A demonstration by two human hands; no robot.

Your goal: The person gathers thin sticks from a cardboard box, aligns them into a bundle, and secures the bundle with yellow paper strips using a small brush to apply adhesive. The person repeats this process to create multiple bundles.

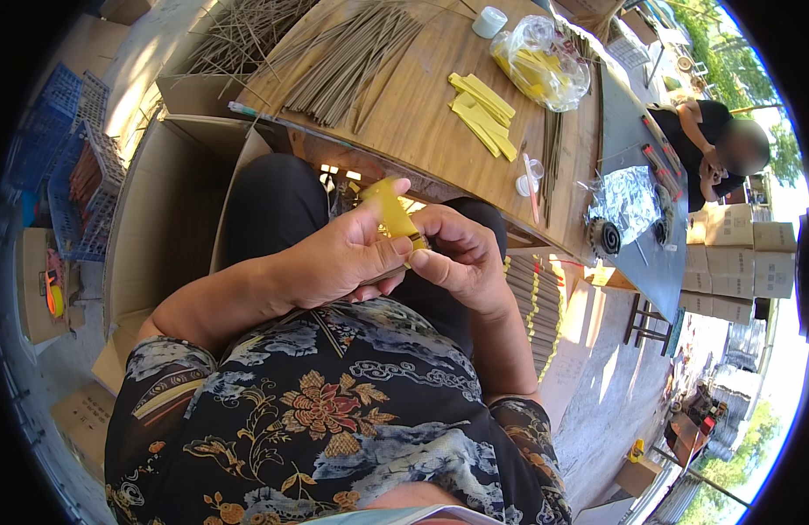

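Note:
Both my hands meet above my lap and work on a yellow paper strip (394,213). My left hand (348,249) is closed on the strip, which stands up between its thumb and fingers and looks slightly blurred. My right hand (461,254) pinches the strip's lower end with thumb and forefinger. Something thin and brown shows under the left fingers; I cannot make out what it is. On the wooden table (422,114) ahead lie loose yellow strips (483,114) and a spread pile of thin brown sticks (352,66).
An open cardboard box (172,201) stands at my left, with blue crates (85,184) beyond. A clear plastic bag (545,66), a white jar (489,22) and a small round container (527,179) are on the table. At right, a person (706,149) sits by a grey table (628,131).

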